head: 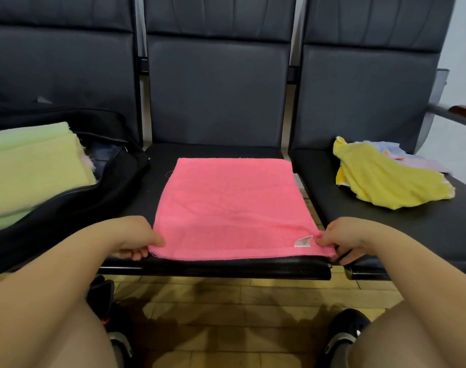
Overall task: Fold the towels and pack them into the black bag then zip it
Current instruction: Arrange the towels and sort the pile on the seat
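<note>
A pink towel lies flat on the middle seat of a row of black chairs. My left hand pinches its near left corner and my right hand pinches its near right corner, beside a small white label. On the left seat the black bag lies open, with folded pale green and yellow towels stacked inside it. A loose heap of towels, yellow on top with pale blue and pink beneath, sits on the right seat.
The chair backs rise right behind the seats. A metal armrest sticks out at the far right. Below the seat edge are a yellowish tiled floor and my black shoes.
</note>
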Demonstrator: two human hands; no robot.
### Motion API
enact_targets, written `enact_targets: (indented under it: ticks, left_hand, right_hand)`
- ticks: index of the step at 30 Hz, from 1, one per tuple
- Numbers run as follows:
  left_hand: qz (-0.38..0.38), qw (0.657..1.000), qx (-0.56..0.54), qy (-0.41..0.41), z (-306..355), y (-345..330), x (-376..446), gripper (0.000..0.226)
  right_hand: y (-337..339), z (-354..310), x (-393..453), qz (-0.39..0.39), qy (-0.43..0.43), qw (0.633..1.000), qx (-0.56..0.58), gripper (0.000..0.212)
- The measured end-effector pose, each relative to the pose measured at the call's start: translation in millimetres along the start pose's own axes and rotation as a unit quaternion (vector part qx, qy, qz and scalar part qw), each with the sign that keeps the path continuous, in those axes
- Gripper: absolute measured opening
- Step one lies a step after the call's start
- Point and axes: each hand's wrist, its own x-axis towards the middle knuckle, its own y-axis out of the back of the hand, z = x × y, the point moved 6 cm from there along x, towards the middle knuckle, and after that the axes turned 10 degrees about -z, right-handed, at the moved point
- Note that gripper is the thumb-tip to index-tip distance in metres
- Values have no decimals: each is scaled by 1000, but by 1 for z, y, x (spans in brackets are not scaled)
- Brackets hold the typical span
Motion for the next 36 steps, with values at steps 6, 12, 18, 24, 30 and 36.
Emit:
enact_targets:
  ticks: [6,12,18,24,30,36]
  left_hand:
    - [23,970,-219,-106,6,7,-9,13]
    - [113,929,-291,-198,5,22,-24,38]
    - [164,871,-372,-277,11,56,-64,18]
    - [115,727,-516,-439,57,107,-170,24]
    - [114,621,-539,-557,79,157,-232,16]
    - [106,676,-590,-428,68,137,-142,41]
  right_hand:
    - [1,-4,-6,18,55,992,116,12]
    - [9,-18,-23,93,154,961,211,16]
    - [33,-49,-79,104,275,905,307,22]
    - [79,-99,-177,48,456,771,442,36]
    - [118,-135,-235,38,544,650,529,13]
    - [99,-134,-145,50,452,705,545,13]
